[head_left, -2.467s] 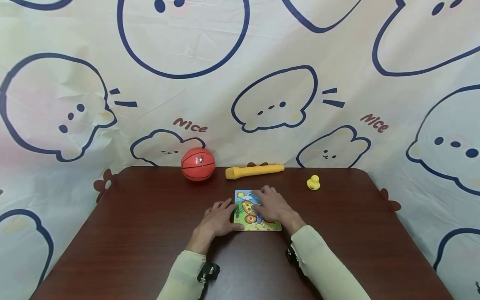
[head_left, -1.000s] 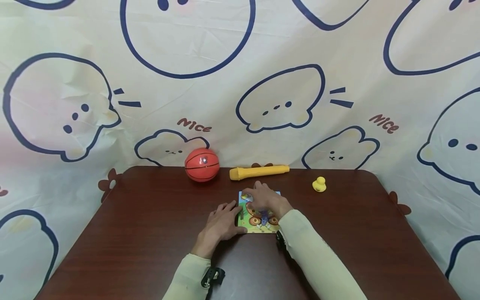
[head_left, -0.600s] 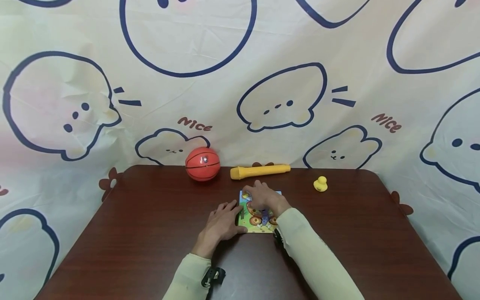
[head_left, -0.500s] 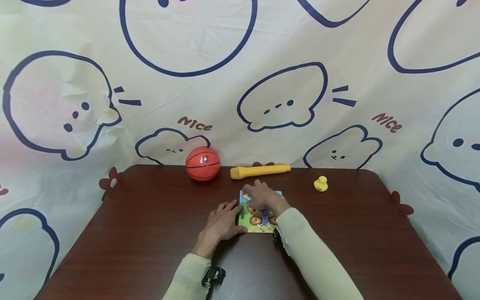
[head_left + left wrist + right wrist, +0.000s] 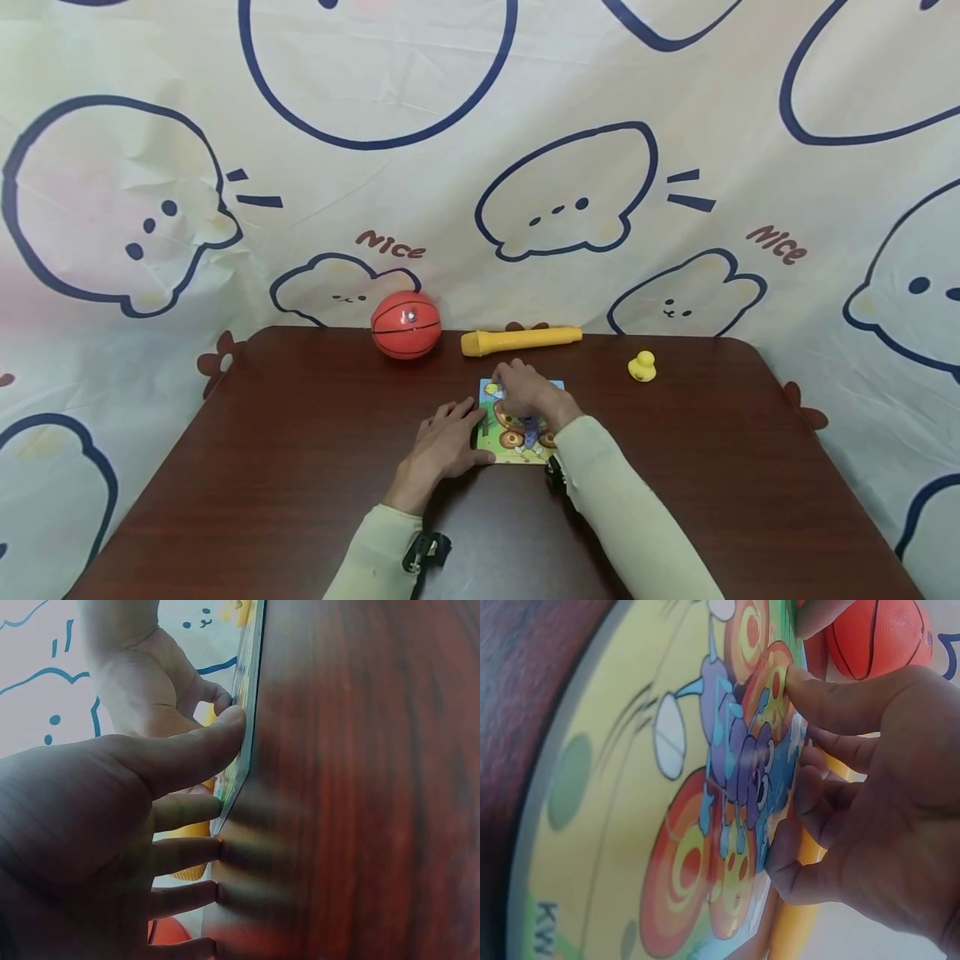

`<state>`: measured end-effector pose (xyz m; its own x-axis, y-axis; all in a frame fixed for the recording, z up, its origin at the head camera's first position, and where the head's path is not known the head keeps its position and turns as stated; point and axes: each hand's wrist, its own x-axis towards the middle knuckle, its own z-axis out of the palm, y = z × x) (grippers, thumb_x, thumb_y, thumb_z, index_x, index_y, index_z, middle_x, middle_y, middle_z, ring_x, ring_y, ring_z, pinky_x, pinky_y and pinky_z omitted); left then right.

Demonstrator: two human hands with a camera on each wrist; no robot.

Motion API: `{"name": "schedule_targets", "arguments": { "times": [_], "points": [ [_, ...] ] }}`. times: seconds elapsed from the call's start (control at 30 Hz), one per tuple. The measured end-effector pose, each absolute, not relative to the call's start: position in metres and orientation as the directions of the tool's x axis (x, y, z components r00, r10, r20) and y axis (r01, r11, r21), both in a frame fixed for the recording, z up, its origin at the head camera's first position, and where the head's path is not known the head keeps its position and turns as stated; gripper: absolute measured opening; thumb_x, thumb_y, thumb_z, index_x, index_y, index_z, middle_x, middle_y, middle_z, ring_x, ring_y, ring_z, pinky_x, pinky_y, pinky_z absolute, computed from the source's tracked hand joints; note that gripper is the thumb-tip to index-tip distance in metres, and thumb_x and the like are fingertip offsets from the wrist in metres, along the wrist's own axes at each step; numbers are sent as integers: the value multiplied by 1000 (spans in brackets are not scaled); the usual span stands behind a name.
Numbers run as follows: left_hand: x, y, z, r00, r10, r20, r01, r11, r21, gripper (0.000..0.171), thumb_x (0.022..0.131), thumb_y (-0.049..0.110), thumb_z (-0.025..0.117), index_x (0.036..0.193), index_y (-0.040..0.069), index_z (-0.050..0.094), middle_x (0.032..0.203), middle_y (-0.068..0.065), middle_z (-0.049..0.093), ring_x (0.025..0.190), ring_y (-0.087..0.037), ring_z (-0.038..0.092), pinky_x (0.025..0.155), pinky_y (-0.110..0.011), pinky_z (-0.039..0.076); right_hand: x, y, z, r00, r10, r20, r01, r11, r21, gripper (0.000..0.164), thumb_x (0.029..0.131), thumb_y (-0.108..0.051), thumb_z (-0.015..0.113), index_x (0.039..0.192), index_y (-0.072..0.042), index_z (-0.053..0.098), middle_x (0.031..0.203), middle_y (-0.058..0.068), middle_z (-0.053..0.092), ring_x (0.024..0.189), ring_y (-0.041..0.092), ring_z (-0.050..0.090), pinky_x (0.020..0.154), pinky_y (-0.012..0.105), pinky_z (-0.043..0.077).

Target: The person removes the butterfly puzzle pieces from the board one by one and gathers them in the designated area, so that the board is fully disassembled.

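A flat square picture board (image 5: 512, 442) lies on the table, showing a butterfly with orange wings. Thin curved lines like puzzle seams cross it in the right wrist view. My left hand (image 5: 442, 442) steadies its left side. The thumb rests at the near left corner, and the spread fingertips touch the left edge and the tabletop. Over the upper part of the picture, my right hand (image 5: 900, 772) touches the board. Its thumb lies on an orange wing and the fingers curl near the blue far part. Whether a piece is pinched there is hidden.
Along the back of the brown table (image 5: 300, 467) stand a red toy basketball (image 5: 406, 325), a yellow toy microphone (image 5: 521, 340) and a small yellow rubber duck (image 5: 642, 367). A cartoon-printed cloth (image 5: 435, 200) hangs behind.
My right hand has shifted to the board's upper left, its fingers now more curled. Since a second ago the index finger has moved slightly right, uncovering the printed sun. The left hand stays put.
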<state>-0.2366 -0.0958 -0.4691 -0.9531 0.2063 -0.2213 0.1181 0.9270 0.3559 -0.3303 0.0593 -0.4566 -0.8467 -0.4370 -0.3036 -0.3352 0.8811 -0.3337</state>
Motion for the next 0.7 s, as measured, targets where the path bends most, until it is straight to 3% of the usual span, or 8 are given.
{"name": "schedule_targets", "arguments": {
  "times": [0.13, 0.4, 0.7],
  "points": [
    [-236, -96, -469, -955, 207, -212, 119, 923, 367, 74, 81, 50, 73, 144, 19, 48, 156, -9, 35, 141, -34, 31, 111, -60, 29, -331, 61, -459, -851, -429, -302, -317, 879, -356, 45, 92, -29, 67, 131, -14, 52, 130, 11, 46, 112, 24, 51, 88, 39, 48],
    [-236, -96, -468, -956, 206, -209, 117, 921, 373, 74, 81, 50, 73, 144, 19, 48, 157, -9, 35, 142, -34, 30, 111, -60, 28, -328, 66, -459, -868, -432, -245, -303, 851, -429, 41, 91, -26, 68, 128, -17, 53, 129, 14, 45, 97, 23, 50, 79, 38, 46],
    [-237, -97, -468, -955, 203, -218, 113, 923, 367, 76, 80, 51, 73, 144, 20, 47, 157, -9, 34, 142, -35, 30, 111, -60, 28, -320, 74, -467, -886, -434, -162, -317, 824, -471, 46, 91, -16, 67, 135, -20, 55, 123, 7, 47, 89, 17, 49, 75, 32, 44]
  ]
}}
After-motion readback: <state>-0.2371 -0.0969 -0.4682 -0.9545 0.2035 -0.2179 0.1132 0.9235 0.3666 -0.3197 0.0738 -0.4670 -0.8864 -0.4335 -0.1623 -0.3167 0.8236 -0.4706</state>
